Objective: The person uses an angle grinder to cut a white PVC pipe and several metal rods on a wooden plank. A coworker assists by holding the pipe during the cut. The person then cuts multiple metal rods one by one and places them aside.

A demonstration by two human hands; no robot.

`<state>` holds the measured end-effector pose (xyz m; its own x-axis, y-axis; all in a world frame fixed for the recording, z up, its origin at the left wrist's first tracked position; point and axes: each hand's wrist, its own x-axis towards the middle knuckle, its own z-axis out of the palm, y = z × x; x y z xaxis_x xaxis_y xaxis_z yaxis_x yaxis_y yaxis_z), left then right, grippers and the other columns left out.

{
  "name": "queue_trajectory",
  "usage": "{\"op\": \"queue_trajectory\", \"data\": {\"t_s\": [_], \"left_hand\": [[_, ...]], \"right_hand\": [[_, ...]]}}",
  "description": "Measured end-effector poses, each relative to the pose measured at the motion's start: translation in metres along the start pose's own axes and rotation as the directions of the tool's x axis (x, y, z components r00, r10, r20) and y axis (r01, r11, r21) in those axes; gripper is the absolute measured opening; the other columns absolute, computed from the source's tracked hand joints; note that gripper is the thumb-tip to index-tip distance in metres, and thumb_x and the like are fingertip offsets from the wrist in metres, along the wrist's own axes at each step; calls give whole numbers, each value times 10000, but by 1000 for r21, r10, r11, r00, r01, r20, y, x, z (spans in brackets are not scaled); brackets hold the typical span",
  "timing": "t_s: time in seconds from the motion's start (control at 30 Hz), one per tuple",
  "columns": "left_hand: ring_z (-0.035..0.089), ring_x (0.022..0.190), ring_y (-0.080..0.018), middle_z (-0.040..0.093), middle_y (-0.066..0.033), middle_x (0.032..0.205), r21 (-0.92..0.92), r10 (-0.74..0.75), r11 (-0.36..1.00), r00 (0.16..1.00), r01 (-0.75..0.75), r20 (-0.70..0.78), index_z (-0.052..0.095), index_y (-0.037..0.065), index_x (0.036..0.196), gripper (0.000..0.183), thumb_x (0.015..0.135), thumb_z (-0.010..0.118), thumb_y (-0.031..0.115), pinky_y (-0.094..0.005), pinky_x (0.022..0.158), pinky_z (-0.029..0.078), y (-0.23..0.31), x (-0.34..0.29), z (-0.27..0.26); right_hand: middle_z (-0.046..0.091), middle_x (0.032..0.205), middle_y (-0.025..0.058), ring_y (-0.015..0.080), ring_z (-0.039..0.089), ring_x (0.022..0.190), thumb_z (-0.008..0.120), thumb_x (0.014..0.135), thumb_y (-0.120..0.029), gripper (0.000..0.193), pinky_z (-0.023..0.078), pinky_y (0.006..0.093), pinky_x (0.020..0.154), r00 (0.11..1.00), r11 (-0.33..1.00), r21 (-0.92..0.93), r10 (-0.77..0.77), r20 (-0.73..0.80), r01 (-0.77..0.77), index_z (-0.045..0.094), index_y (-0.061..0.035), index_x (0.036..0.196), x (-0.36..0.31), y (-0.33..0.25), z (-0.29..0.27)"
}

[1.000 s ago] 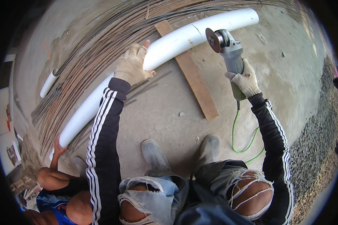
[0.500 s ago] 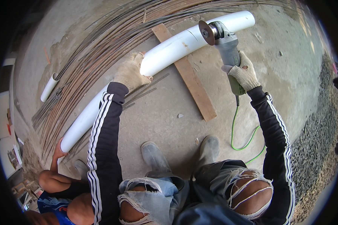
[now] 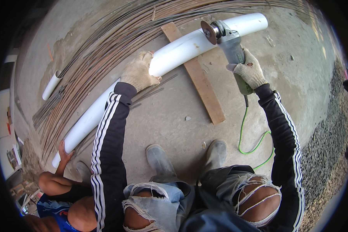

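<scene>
At right hand (image 3: 250, 72): wrapped round grinder (image 3: 232, 51); disc (image 3: 208, 32) at white pipe (image 3: 178, 56), contact unclear.
Left hand (image 3: 139, 71): curled over white pipe.
White pipe: crosses plank (image 3: 203, 89), beside rebar (image 3: 100, 65); co-worker's hand (image 3: 64, 154) near lower-left end.
Disc step: seemingly lining up; next calls for steady pipe.

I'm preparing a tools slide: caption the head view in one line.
Cream-gloved left hand holds a long white plastic pipe; right hand grips a grey angle grinder.
</scene>
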<state>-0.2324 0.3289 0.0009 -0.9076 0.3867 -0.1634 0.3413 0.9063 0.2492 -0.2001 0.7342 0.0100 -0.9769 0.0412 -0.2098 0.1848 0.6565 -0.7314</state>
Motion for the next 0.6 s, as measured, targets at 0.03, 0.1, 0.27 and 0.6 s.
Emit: {"op": "queue_trajectory", "data": {"t_s": [0.03, 0.1, 0.27, 0.6], "left_hand": [[658, 1283, -364, 595, -192, 1432, -2, 3, 1000, 1000, -3, -6, 510, 34, 1528, 929, 758, 916, 358, -453, 1088, 562, 0, -1, 0], [657, 1282, -362, 595, -191, 1427, -8, -8, 1000, 1000, 8, 10, 505, 34, 1530, 932, 760, 917, 359, -454, 1088, 563, 1, -1, 1], [666, 1267, -365, 600, -185, 1411, 4, -15, 1000, 1000, 14, 10, 503, 37, 1529, 933, 761, 919, 363, -452, 1070, 576, 5, -4, -2], [703, 1214, -355, 636, -220, 1367, 2, -4, 1000, 1000, 4, -8, 516, -8, 1504, 966, 729, 981, 332, -423, 1019, 599, 10, -3, -9]], "right_hand": [[723, 1055, 149, 279, 709, 926, 863, 734, -419, 697, 587, 412, 844, 1000, 1000, 12, 0, -2, 0, 614, -28, 1254, -1, 1, 1], [723, 1056, 150, 277, 709, 925, 861, 735, -414, 691, 587, 408, 840, 1000, 1000, 4, 9, -4, -9, 614, -27, 1252, -1, 3, 1], [723, 1078, 152, 277, 713, 936, 858, 740, -419, 704, 594, 423, 842, 1000, 999, -31, -23, -4, 23, 612, -37, 1277, 1, 7, 1], [725, 1098, 153, 281, 725, 937, 857, 736, -436, 746, 606, 422, 845, 1000, 997, -78, 5, -13, -6, 603, -48, 1321, -1, 7, 3]]}}
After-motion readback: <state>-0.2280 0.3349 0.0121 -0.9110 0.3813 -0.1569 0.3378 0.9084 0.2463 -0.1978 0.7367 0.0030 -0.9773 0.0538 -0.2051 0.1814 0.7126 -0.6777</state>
